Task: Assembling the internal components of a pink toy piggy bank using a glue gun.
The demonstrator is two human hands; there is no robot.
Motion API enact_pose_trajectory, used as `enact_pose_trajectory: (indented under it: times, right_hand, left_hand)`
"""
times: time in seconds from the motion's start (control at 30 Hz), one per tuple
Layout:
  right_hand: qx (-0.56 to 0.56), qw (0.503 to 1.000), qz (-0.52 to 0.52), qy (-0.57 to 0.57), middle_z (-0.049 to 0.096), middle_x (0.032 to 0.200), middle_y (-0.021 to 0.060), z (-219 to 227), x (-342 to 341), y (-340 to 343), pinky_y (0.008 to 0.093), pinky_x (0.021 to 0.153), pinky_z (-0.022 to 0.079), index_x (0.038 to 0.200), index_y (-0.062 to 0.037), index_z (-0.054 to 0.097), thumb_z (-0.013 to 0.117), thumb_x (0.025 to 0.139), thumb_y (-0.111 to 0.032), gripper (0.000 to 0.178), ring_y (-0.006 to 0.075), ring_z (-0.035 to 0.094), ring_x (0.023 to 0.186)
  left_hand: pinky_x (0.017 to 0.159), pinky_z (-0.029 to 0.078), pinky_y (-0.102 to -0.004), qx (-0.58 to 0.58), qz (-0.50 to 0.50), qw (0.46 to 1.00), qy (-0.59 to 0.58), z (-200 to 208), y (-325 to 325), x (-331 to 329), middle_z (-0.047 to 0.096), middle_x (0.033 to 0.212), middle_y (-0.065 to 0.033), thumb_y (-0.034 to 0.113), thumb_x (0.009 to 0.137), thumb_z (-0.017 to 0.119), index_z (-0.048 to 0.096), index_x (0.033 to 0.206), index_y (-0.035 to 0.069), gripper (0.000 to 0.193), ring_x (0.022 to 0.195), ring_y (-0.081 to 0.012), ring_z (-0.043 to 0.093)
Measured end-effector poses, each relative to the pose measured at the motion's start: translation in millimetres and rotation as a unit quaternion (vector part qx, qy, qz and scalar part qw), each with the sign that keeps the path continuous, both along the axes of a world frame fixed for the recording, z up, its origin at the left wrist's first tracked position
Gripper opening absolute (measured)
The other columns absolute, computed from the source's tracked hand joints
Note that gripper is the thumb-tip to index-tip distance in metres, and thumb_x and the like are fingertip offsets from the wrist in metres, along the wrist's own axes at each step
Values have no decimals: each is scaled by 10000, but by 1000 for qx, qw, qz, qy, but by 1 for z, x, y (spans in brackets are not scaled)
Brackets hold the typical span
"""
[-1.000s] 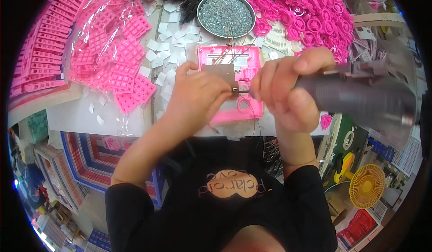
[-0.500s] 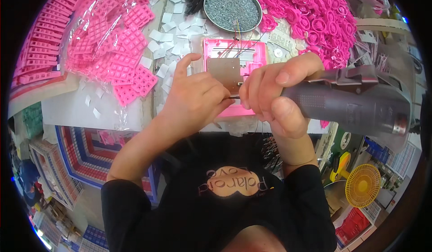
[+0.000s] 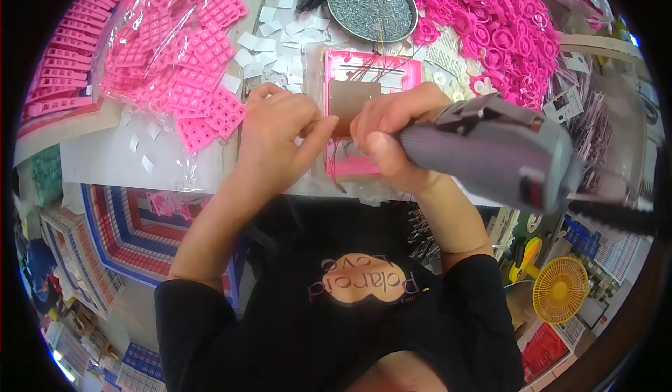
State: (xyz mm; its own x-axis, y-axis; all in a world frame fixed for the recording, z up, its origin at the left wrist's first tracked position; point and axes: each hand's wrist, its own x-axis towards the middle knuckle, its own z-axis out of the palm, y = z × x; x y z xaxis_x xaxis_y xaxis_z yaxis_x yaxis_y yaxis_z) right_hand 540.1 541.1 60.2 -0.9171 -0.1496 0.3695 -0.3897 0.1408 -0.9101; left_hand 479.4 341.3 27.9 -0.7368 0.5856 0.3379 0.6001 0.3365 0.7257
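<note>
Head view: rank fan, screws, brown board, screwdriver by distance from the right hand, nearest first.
1. Screwdriver: in the right hand.
2. Brown board: just left of the hand.
3. Screws: beyond the board.
4. Fan: lower right of the view.

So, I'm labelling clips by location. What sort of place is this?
Probably a small assembly workshop: it shows in the piled pink keypad pieces, the mass of small metal screws, and the grey power screwdriver in the right hand.
</note>
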Motion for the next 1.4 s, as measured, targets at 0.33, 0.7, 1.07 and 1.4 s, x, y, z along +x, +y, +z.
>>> enact_pose_trajectory:
  times: [0.33, 0.7, 1.07, 1.4]
  right_hand:
    - [-165, 985, 53, 5, 523, 625, 22, 9, -10, -1, 314, 522, 453, 1176, -49, 451, 680, 933, -111, 340, 140, 495, 525]
    - [-226, 970, 74, 47, 486, 589, -2, 22, -20, -15, 307, 485, 432, 1134, -77, 439, 648, 946, -127, 286, 122, 470, 493]
    - [-151, 988, 6, 31, 511, 634, 45, -9, -56, -14, 316, 525, 454, 1103, -41, 470, 634, 928, -51, 240, 115, 472, 513]
    - [-77, 996, -20, 44, 577, 683, 81, -12, -56, -28, 289, 501, 467, 1003, -31, 476, 640, 896, 14, 202, 111, 520, 530]
  left_hand:
    - [1007, 322, -507, -26, -13, 998, 60, -4, 10, 21, 652, 821, 33, 124, 765, 794, 684, 840, 159, 138, 867, -178, 627]
    - [1018, 305, -516, 13, 18, 995, 96, -13, 9, 19, 649, 816, 32, 144, 726, 833, 670, 841, 151, 199, 837, -195, 629]
    - [886, 355, -457, -159, 0, 987, 15, -1, -11, 49, 594, 685, 20, 271, 704, 864, 619, 665, 138, 282, 706, -211, 570]
    - [845, 395, -443, -177, -34, 984, -11, 19, -25, 51, 624, 747, -34, 137, 740, 791, 646, 749, 99, 150, 800, -263, 590]
